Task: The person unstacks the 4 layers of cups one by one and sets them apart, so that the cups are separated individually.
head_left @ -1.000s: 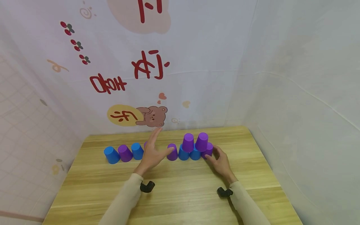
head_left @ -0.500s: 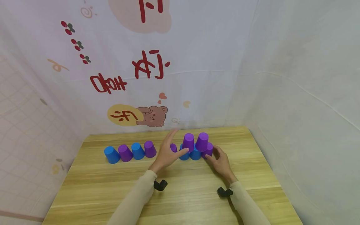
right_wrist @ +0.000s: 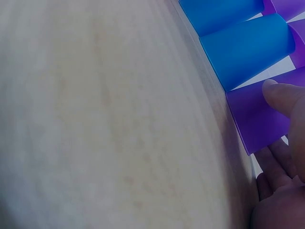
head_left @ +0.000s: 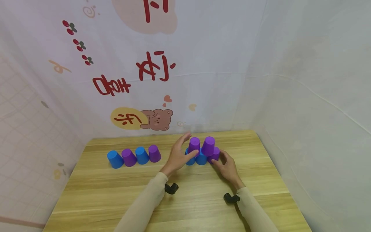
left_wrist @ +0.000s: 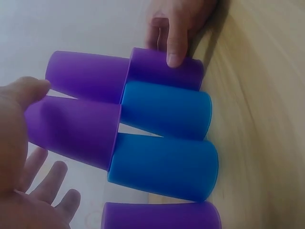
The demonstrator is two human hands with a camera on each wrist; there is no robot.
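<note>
In the head view, my left hand is at the left upper purple cup, thumb before it and fingers behind, spread apart. That cup stands upside down across the left blue cup and a purple cup, mostly hidden by my hand in the head view, or beside their joint; I cannot tell exactly. Another upper purple cup rests above the right blue cup and the end purple cup. My right hand holds that end cup, its thumb on the near side.
Left of the stack, a separate row on the wooden table has a blue cup, a purple cup, another blue cup and another purple cup. A printed curtain rises behind the table.
My left hand has moved right, from beside the separate row to the left upper purple cup, uncovering the row's last purple cup. My right hand has stayed at the end cup.
</note>
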